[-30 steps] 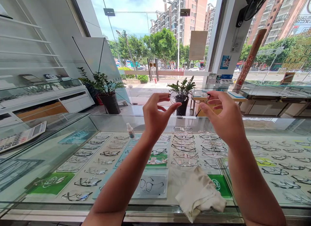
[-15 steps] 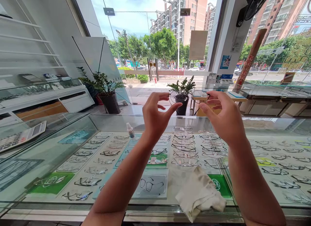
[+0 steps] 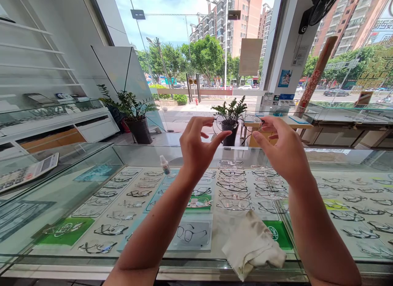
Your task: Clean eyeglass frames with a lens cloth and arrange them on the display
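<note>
A pair of thin-rimmed eyeglasses is held up above the far edge of the counter, its clear lenses facing the window. My left hand pinches the left side of the frame, with the thumb stretched out under the left lens. On the other side, my right hand grips the right end between thumb and fingers. Part of the frame is hard to make out against the bright background. Below the hands, a crumpled beige cloth lies on the glass counter, draped over its near edge.
Several rows of glasses lie in the showcase. A small spray bottle stands on the glass, left of my left forearm. A calculator rests at the far left. Potted plants stand beyond the counter by the glass doors.
Almost nothing differs. Both hands keep the eyeglasses raised at nearly the same spot, with only a slight shift of the fingers and frame.
</note>
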Motion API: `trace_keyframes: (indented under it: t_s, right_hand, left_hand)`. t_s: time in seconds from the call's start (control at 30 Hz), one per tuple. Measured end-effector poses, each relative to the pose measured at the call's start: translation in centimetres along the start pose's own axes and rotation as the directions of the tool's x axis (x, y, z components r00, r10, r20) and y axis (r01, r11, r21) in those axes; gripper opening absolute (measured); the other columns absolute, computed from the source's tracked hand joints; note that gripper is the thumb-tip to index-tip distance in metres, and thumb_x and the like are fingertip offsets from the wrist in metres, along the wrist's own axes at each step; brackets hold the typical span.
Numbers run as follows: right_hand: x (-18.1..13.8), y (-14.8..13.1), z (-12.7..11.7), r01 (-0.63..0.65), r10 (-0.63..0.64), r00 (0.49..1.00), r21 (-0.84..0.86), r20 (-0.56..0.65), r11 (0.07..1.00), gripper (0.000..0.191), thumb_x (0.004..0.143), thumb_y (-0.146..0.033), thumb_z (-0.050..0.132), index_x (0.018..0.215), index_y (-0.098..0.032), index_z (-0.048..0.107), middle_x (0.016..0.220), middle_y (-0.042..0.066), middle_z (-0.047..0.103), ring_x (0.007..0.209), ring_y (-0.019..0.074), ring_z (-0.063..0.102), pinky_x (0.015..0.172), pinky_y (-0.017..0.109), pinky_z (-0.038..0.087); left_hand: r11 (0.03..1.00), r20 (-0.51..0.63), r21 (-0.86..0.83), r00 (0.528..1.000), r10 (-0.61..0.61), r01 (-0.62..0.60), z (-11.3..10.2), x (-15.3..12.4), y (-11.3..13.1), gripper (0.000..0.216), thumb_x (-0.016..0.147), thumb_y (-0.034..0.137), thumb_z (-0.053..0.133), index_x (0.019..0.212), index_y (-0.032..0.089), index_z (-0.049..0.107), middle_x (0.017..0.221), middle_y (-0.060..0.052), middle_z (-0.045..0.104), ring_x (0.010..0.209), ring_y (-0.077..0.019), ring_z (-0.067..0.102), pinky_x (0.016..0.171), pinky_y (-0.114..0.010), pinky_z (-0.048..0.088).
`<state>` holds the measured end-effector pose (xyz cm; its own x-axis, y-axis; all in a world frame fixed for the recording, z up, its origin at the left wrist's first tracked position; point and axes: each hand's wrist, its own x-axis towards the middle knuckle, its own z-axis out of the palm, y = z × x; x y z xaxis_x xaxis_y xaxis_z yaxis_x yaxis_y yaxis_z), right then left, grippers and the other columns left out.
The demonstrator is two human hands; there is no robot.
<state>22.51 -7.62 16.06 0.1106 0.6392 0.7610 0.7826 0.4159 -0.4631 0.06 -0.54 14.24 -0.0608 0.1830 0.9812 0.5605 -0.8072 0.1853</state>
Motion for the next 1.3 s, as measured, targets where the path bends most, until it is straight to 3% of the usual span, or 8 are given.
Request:
trace_keyframes:
  t_s: [0.47, 0.93, 1.3]
  right_hand:
    - [0.0, -0.1, 0.0, -0.004, 0.004, 1.0, -0.001, 0.01, 1.0, 0.048, 0.1, -0.043, 0.067, 0.142, -0.021, 0.068, 0.127, 0.017, 0.078, 0.111, 0.0357, 0.076, 0.097, 0.059, 0.059]
    - [0.2, 0.1, 0.0, 0.081, -0.077, 0.993, 0.037, -0.086, 0.996, 0.04, 0.097, -0.04, 0.072, 0.132, -0.023, 0.071, 0.122, 0.012, 0.077, 0.107, 0.0316, 0.075, 0.094, 0.054, 0.06]
    - [0.2, -0.3, -0.1, 0.077, -0.074, 0.993, 0.026, -0.091, 0.997, 0.039, 0.096, -0.037, 0.073, 0.131, -0.021, 0.071, 0.123, 0.012, 0.077, 0.106, 0.0306, 0.075, 0.093, 0.051, 0.06]
  left_hand:
    - [1.0, -0.019, 0.003, 1.0, 0.02, -0.02, 0.1, 0.0, 0.0, 0.045, 0.083, 0.05, 0.093, 0.111, 0.023, 0.071, 0.099, -0.003, 0.076, 0.088, -0.0174, 0.076, 0.061, -0.028, 0.058]
    - [0.959, 0.101, -0.197, 0.977, -0.187, 0.204, 0.8, -0.1, -1.1, 0.047, 0.082, 0.053, 0.092, 0.111, 0.023, 0.072, 0.102, -0.004, 0.079, 0.092, -0.018, 0.079, 0.059, -0.024, 0.061]
    - [0.951, 0.114, -0.211, 0.972, -0.205, 0.226, 0.8, -0.1, -1.2, 0.046, 0.081, 0.051, 0.094, 0.111, 0.024, 0.072, 0.103, -0.005, 0.08, 0.093, -0.0189, 0.079, 0.058, -0.024, 0.062]
